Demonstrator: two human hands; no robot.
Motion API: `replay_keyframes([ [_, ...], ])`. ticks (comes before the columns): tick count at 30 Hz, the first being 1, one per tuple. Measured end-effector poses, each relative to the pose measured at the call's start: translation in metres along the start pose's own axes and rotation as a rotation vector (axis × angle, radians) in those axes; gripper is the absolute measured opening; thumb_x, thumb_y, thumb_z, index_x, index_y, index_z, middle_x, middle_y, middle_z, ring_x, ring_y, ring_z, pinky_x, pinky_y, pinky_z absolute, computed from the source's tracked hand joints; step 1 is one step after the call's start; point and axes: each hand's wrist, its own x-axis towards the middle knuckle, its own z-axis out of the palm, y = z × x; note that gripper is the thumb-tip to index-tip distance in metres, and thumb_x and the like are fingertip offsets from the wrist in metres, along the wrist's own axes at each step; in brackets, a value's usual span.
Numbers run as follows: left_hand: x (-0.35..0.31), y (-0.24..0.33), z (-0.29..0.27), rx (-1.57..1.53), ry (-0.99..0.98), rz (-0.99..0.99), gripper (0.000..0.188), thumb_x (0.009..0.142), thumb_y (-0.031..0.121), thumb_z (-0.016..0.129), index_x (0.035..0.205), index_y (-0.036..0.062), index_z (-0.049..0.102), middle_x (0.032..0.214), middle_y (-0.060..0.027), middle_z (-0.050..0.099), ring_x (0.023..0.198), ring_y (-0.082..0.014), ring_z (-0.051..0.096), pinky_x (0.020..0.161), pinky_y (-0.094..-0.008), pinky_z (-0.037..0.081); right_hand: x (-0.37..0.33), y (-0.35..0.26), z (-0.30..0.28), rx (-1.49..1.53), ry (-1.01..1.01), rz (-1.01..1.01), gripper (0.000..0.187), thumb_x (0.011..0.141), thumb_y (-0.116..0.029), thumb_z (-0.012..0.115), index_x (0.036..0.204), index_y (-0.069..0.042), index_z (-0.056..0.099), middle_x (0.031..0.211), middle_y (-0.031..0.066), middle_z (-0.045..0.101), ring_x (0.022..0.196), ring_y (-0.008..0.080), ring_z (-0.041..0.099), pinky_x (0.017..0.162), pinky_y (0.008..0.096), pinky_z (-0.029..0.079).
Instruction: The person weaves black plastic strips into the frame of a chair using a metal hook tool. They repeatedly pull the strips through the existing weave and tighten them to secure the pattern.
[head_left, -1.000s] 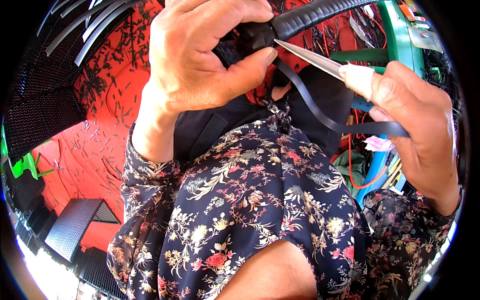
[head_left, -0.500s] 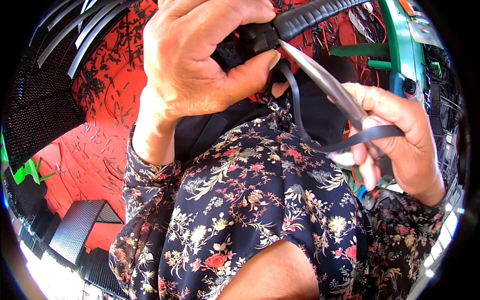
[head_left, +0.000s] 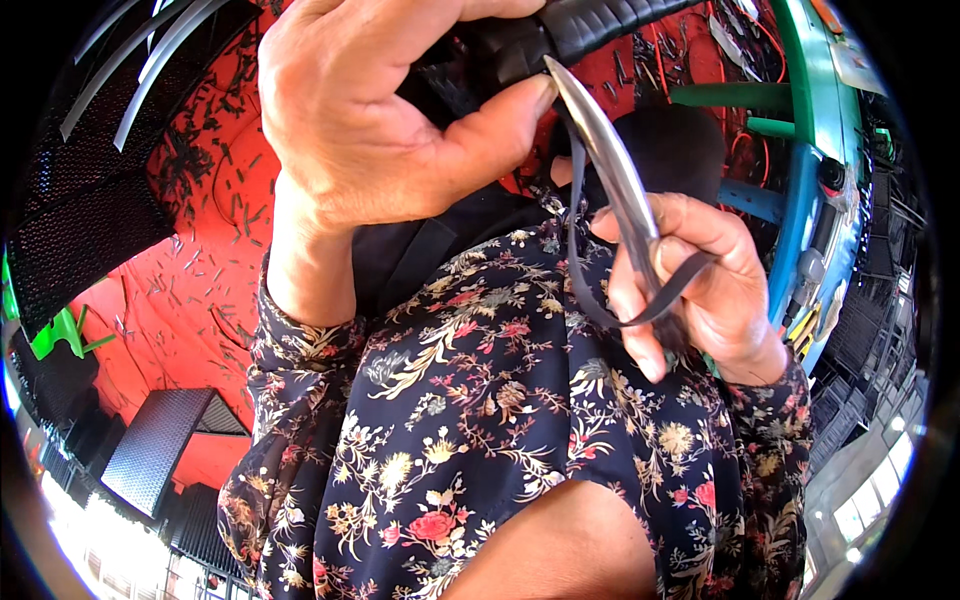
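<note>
A black strip-wrapped bar (head_left: 615,22) reaches in from the top edge. My left hand (head_left: 365,150) is closed round its lower end, thumb pressed against the dark joint there; its fingertips are partly cut off or hidden. My right hand (head_left: 710,275) grips a pointed, curved metal tool (head_left: 615,160), whose tip meets the bar right beside my left thumb. A flat black strip (head_left: 578,240) hangs from near the joint, loops down in front of my shirt and passes across the right hand's fingers and the tool.
Scattered short black offcuts (head_left: 215,190) litter the red floor covering (head_left: 150,340). Black woven panels (head_left: 90,240) stand at the left, pale curved strips (head_left: 165,60) above them. A green frame (head_left: 815,80) and a blue one (head_left: 795,220) are at the right.
My right hand has moved left, turning the tool steeper while its tip stays near the joint. The strip's loop has narrowed. My left hand has shifted slightly left.
</note>
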Motion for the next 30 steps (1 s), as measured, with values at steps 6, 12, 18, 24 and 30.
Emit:
replay_keyframes([
  [6, 0.003, 0.002, -0.004, 0.074, -0.083, 0.015, 0.03, 0.053, 0.009, 0.073, 0.08, -0.0031, 0.064, 0.08, -0.0142, 0.065, 0.075, -0.03, 0.064, 0.074, -0.0397, 0.048, 0.001, 0.0, 0.002, -0.03, 0.063, 0.04, 0.043, 0.099, -0.025, 0.049, 0.123, 0.011, 0.048, 0.074, 0.017, 0.061, 0.043, 0.0207, 0.057, 0.038, 0.0269, 0.048],
  [12, 0.027, 0.033, 0.004, 0.031, -0.008, -0.4, 0.031, 0.054, 0.011, 0.073, 0.08, -0.0032, 0.065, 0.08, -0.014, 0.065, 0.074, -0.0295, 0.064, 0.072, -0.0391, 0.048, -0.008, -0.042, 0.018, -0.302, 0.23, 0.184, 0.043, 0.1, -0.026, 0.048, 0.122, 0.011, 0.048, 0.061, 0.0127, 0.058, 0.038, 0.0141, 0.054, 0.036, 0.0211, 0.044],
  [18, 0.017, 0.01, -0.013, 0.168, -0.23, 0.121, 0.028, 0.055, 0.01, 0.072, 0.078, -0.0031, 0.064, 0.078, -0.0146, 0.065, 0.071, -0.0288, 0.063, 0.07, -0.0392, 0.048, -0.01, -0.055, 0.027, -0.427, 0.244, 0.216, 0.046, 0.099, -0.027, 0.049, 0.122, 0.012, 0.045, 0.06, 0.012, 0.058, 0.039, 0.0135, 0.054, 0.036, 0.0203, 0.044],
  [24, 0.003, 0.002, 0.004, 0.056, 0.006, 0.099, 0.023, 0.061, 0.012, 0.071, 0.076, -0.0033, 0.062, 0.075, -0.015, 0.064, 0.066, -0.028, 0.062, 0.067, -0.0392, 0.047, -0.013, -0.051, 0.036, -0.373, 0.281, 0.216, 0.047, 0.099, -0.027, 0.05, 0.124, 0.012, 0.044, 0.063, 0.013, 0.058, 0.039, 0.015, 0.055, 0.036, 0.0222, 0.045],
  [30, 0.001, -0.003, 0.001, 0.064, -0.002, 0.139, 0.024, 0.07, 0.018, 0.073, 0.076, -0.0029, 0.063, 0.074, -0.0145, 0.064, 0.066, -0.0274, 0.062, 0.066, -0.0381, 0.046, -0.011, -0.046, 0.03, -0.291, 0.179, 0.179, 0.045, 0.1, -0.025, 0.048, 0.124, 0.013, 0.044, 0.066, 0.0139, 0.058, 0.038, 0.0154, 0.054, 0.036, 0.0226, 0.045],
])
